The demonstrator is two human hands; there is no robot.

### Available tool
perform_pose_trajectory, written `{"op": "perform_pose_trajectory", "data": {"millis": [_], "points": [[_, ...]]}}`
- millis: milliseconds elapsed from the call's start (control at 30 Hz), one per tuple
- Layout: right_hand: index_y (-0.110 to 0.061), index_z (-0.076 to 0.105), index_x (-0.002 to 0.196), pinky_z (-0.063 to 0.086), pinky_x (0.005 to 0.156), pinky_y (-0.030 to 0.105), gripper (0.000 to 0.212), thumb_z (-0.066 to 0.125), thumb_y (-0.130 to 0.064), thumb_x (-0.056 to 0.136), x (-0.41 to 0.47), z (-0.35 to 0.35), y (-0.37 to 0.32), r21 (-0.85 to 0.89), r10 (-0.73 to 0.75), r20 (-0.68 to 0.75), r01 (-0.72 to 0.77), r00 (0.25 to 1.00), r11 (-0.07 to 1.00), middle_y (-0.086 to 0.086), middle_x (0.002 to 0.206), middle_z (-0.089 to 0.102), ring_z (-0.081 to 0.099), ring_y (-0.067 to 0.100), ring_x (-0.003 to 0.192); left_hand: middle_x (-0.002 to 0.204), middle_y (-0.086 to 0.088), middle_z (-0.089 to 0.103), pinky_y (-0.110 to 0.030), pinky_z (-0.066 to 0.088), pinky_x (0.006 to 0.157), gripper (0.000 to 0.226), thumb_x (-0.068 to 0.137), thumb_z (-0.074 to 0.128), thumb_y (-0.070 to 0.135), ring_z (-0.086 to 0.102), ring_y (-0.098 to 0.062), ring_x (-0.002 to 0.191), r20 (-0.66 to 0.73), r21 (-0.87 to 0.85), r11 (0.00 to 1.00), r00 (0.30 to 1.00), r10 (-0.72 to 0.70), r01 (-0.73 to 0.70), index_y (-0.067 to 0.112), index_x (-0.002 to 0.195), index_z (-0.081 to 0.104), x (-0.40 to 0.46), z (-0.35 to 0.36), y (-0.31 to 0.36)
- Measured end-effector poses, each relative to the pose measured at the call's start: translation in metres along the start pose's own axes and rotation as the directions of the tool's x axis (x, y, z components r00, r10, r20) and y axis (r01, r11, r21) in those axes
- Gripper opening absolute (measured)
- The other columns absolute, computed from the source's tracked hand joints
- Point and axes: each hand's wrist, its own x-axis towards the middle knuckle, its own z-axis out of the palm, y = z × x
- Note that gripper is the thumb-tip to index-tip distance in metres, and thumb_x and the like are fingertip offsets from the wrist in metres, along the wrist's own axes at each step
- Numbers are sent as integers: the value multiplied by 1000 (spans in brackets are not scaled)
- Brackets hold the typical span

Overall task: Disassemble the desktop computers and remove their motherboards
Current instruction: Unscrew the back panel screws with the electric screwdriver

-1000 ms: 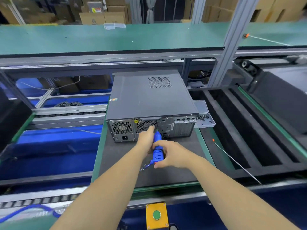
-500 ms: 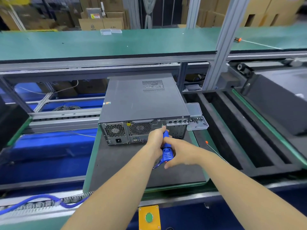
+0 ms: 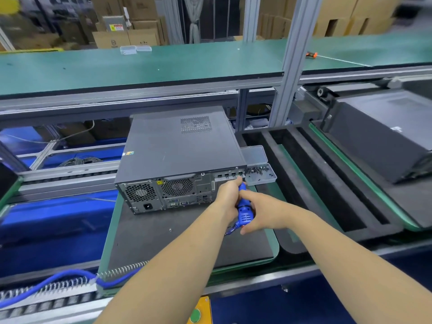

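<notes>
Green-edged workbenches (image 3: pixel 163 64) run past stacked cardboard cartons (image 3: pixel 140 24). On a dark padded tray (image 3: pixel 163 239) lies the grey metal desktop computer case (image 3: pixel 177 148), rear panel facing the person; a clear plastic box of screws (image 3: pixel 261 175) sits beside it. Left hand (image 3: pixel 228 197) and right hand (image 3: pixel 263 212) both grip a blue electric screwdriver (image 3: pixel 243 210), tip at the case's upper right rear edge.

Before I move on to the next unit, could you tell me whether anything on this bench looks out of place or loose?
One small thing: a lone screw lies on the black mat in front of the computer, away from the clear tray where the other screws sit. Otherwise nothing stands out; both hands grip the blue screwdriver at the case's rear.
</notes>
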Motion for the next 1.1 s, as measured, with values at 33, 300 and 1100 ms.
{"op": "perform_pose_trajectory", "data": {"millis": [33, 300, 1100], "points": [[-33, 51, 106, 58, 78, 52, 53, 87, -24, 69, -1, -1, 1, -4, 0, 3, 0, 1000, 1000, 2, 104, 64, 67, 35, 88, 64, -6, 54, -30, 49, 57, 29, 99, 57, 32, 51, -23, 53, -2, -2, 1000, 1000, -5, 5, 11, 79, 57, 1, 2, -1], [-41, 50, 101, 59, 74, 46, 50, 86, -25, 70, -1, -5, 5, -16, -11, -1, 11, 1000, 1000, -2, 101, 63, 66, 30, 86, 65, -7, 56, -31, 47, 61, 30, 100, 56, 30, 51, -23, 55, -14, -38, 999, 1000, -20, 20, 11, 77, 59, 7, 6, 0], [-45, 56, 99, 54, 58, 22, 48, 84, -20, 68, 0, -16, 6, 53, -32, -7, 32, 999, 998, -4, 87, 61, 60, 4, 56, 74, -12, 62, -34, 52, 67, 22, 90, 47, 16, 57, -26, 59, 48, -277, 960, 998, -38, 50, 3, 90, 65, 8, 5, -1]]}}
